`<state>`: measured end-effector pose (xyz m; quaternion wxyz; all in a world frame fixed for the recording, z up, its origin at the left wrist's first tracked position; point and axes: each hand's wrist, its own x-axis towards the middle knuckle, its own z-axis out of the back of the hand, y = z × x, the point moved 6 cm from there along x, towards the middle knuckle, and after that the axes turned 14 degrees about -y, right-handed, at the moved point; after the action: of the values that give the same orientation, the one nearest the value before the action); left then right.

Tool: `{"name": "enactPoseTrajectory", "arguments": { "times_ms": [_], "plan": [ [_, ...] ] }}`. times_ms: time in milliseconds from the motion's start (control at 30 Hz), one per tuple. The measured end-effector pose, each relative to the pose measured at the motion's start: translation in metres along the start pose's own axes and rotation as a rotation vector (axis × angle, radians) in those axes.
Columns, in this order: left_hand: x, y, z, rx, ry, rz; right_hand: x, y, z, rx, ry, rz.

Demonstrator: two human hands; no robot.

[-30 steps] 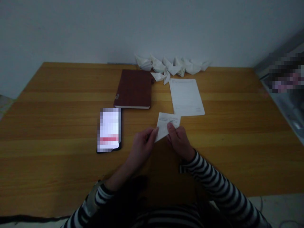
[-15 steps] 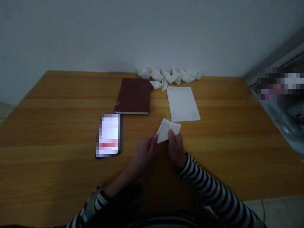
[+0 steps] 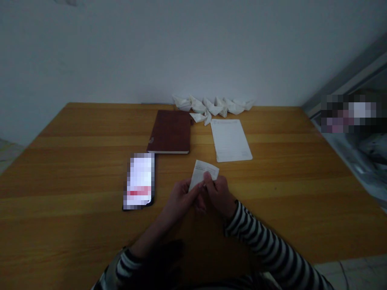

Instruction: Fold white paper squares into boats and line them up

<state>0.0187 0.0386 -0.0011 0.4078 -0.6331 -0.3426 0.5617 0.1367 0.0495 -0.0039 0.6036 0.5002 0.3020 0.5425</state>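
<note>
A small folded piece of lined paper [image 3: 200, 170] is held between both hands above the near middle of the table. My left hand [image 3: 181, 198] grips its lower left side, thumb across the front and fingers behind. My right hand [image 3: 220, 194] pinches the right side, its thumb pressed on the paper's face close to the left thumb. The fingers behind the sheet are partly hidden. Beyond the hands lie a flat lined sheet [image 3: 231, 141] on the right and a dark red notebook [image 3: 169, 132] on the left.
Several folded white paper shapes [image 3: 213, 106] stand in a row near the wall [image 3: 193, 48]. A lit phone [image 3: 139, 181] with a blurred screen lies left of my hands on the wooden table [image 3: 75, 173]. Blurred items sit beyond the table's right edge.
My left hand has shifted further round the paper, its thumb now on the front near the right thumb. The view has tilted up slightly, so the table things appear lower.
</note>
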Motion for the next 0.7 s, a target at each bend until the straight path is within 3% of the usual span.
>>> {"name": "enactPoseTrajectory", "arguments": {
  "times_ms": [200, 367, 433, 567, 700],
  "plan": [
    [-0.001, 0.002, -0.003, -0.098, 0.045, 0.029, 0.012, -0.003, 0.014, -0.102, -0.124, 0.033],
    [0.000, 0.002, -0.002, -0.087, 0.158, 0.029, 0.016, -0.012, 0.011, -0.009, -0.055, -0.049],
    [0.003, -0.002, 0.006, -0.018, 0.100, -0.031, 0.017, -0.012, 0.008, 0.014, 0.025, -0.053],
    [0.008, -0.015, 0.028, 0.162, -0.151, -0.161, 0.013, -0.007, 0.003, 0.045, 0.201, -0.004],
    [0.008, -0.016, 0.034, 0.153, -0.126, -0.102, 0.014, -0.006, 0.006, 0.183, 0.243, -0.113]
  ]
}}
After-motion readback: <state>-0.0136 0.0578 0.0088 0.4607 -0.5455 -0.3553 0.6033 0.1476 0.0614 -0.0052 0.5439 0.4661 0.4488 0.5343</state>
